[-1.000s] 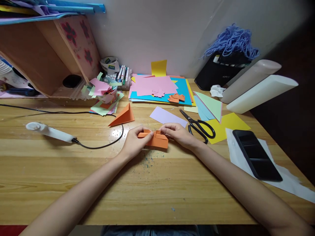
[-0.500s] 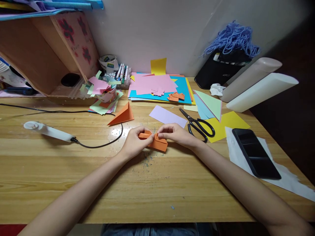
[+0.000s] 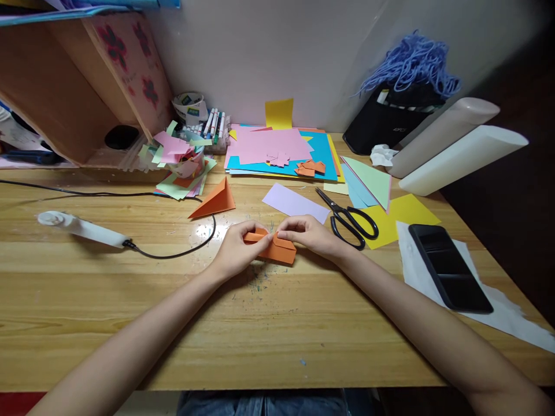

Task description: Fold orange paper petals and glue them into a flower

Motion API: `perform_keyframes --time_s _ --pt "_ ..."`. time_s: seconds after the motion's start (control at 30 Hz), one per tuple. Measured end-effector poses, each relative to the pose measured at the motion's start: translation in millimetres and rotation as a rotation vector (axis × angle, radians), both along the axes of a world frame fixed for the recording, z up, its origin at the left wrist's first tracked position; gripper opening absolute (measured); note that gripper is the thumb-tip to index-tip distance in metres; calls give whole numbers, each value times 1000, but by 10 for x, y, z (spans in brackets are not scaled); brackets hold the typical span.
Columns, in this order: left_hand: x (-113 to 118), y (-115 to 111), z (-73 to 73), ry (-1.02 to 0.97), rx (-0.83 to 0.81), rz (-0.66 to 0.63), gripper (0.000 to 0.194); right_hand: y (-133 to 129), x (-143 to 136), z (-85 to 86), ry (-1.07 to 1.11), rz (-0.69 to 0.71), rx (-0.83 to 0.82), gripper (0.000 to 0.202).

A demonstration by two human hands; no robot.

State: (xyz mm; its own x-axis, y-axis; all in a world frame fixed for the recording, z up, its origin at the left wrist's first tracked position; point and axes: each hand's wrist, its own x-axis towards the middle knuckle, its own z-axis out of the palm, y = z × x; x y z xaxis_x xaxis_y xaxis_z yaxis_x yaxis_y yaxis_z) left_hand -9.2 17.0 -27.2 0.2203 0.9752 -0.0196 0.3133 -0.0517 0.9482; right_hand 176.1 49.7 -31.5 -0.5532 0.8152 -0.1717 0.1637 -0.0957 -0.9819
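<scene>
A folded piece of orange paper (image 3: 281, 253) is held just above the wooden table, in the middle of the head view. My left hand (image 3: 239, 247) grips its left part, thumb on top, the other fingers behind it. At the upper edge my right hand (image 3: 307, 234) pinches a folded flap between thumb and fingers. The fingers hide some of the creases. Beyond my left hand stands another folded orange paper (image 3: 217, 201), shaped like a triangle. A lilac paper strip (image 3: 295, 203) lies past my right hand, beside black-handled scissors (image 3: 347, 219).
Colored sheets (image 3: 247, 144) are stacked by the wall. A white device (image 3: 93, 230) with a black cable (image 3: 173, 256) lies at left. On the right are a phone (image 3: 448, 268) on white paper, yellow paper (image 3: 416, 214) and two tall bottles (image 3: 463, 159). A cup of paper scraps (image 3: 186, 167) stands back left.
The flap under my right fingers now lies flatter along the orange paper's upper edge. Both hands keep their hold in nearly the same place. The view has shifted slightly.
</scene>
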Motion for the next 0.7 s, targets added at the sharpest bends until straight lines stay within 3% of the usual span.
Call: perform_keyframes --time_s 0.4,0.7 --pt "-1 12 -16 -11 -11 -6 22 20 49 -40 47 5 0 19" --pt "8 -10 -80 26 65 36 21 74 96 34 62 115 -153 23"
